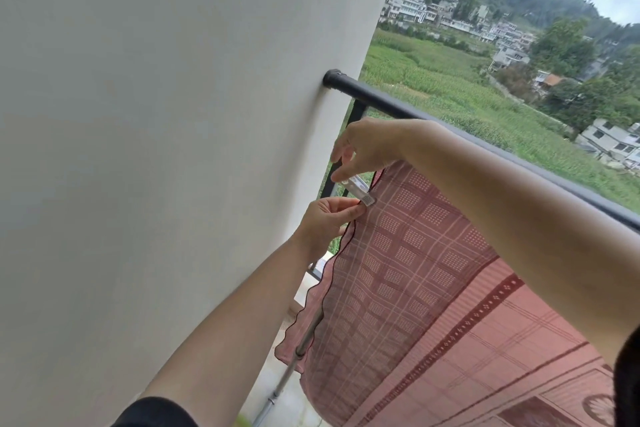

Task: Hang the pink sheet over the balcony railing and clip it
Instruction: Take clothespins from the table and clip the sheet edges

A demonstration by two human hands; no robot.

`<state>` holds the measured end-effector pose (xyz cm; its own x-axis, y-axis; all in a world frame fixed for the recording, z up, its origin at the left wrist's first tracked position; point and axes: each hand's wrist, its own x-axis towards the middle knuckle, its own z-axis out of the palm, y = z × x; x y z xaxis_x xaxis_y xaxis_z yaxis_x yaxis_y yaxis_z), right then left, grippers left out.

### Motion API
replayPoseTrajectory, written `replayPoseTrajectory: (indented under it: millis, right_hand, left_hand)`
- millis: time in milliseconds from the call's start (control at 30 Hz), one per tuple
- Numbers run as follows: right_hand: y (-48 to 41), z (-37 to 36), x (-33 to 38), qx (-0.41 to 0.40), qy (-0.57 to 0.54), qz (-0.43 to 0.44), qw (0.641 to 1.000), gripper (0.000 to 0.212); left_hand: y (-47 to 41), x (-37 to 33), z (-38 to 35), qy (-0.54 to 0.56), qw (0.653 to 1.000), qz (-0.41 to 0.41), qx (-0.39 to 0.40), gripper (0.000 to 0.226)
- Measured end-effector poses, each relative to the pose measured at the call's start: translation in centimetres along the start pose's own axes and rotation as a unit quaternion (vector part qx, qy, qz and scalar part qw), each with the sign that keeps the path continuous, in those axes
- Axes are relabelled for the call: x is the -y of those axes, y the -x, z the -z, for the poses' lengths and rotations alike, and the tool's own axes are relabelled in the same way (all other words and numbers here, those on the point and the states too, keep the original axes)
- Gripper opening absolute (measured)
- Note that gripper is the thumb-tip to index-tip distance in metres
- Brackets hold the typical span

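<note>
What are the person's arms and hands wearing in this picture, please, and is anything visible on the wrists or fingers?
Both forearms are bare. The left hand and right hand wear no gloves, and no watch, bracelet or ring shows on either. A dark, black-looking short sleeve covers the left upper arm; dark fabric shows at the right edge too.

Sheet (433, 270) draped over railing (398, 102); clip (358, 189) on sheet's left edge; wall (173, 114) left.

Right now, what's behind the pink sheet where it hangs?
Through the pink sheet near its lower left edge a grey pipe shows faintly. The railing runs under the cloth's top; its bars lower down are covered.
</note>
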<state>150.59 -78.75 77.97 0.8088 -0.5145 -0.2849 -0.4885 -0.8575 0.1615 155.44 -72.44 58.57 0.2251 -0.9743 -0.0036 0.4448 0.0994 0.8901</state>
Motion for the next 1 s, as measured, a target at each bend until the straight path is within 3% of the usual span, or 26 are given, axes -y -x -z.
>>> replayPoseTrajectory:
  millis: [100, 167, 333, 433, 533, 633, 767, 1000]
  right_hand:
    - [0.6, 0.4, -0.5, -0.106, 0.007, -0.010, 0.994, 0.046]
    - [1.5, 0.4, -1.2, -0.210, 0.037, -0.018, 0.977, 0.043]
    - [4.5, -3.2, -2.1, -0.470, 0.080, -0.032, 0.879, 0.038]
    - [6.7, -9.1, -1.3, -0.552, 0.081, -0.057, 0.828, 0.040]
    - [10.0, -18.0, -0.7, -0.538, 0.042, -0.117, 0.833, 0.051]
    - [15.2, -27.1, -0.7, -0.440, 0.007, -0.216, 0.872, 0.065]
    - [22.6, -34.5, -1.7, -0.325, -0.041, -0.328, 0.886, 0.072]
    - [35.6, -38.5, -5.2, -0.302, -0.113, -0.462, 0.826, 0.075]
  left_hand:
    - [0.4, -0.4, 1.0, -0.056, 0.995, -0.017, -0.083, 0.008]
    - [0.6, -1.1, 2.4, -0.110, 0.980, -0.036, -0.164, 0.009]
    - [1.6, -2.0, 4.5, -0.280, 0.921, -0.096, -0.254, 0.005]
    - [2.6, -0.2, 4.2, -0.356, 0.891, -0.103, -0.261, 0.013]
    - [4.5, 3.6, 3.2, -0.405, 0.873, -0.095, -0.254, 0.020]
    - [6.9, 8.0, 1.5, -0.434, 0.871, -0.110, -0.199, 0.022]
    - [9.3, 11.9, -2.5, -0.497, 0.855, -0.126, -0.083, 0.022]
    - [12.7, 14.6, -14.0, -0.513, 0.852, -0.103, 0.021, 0.038]
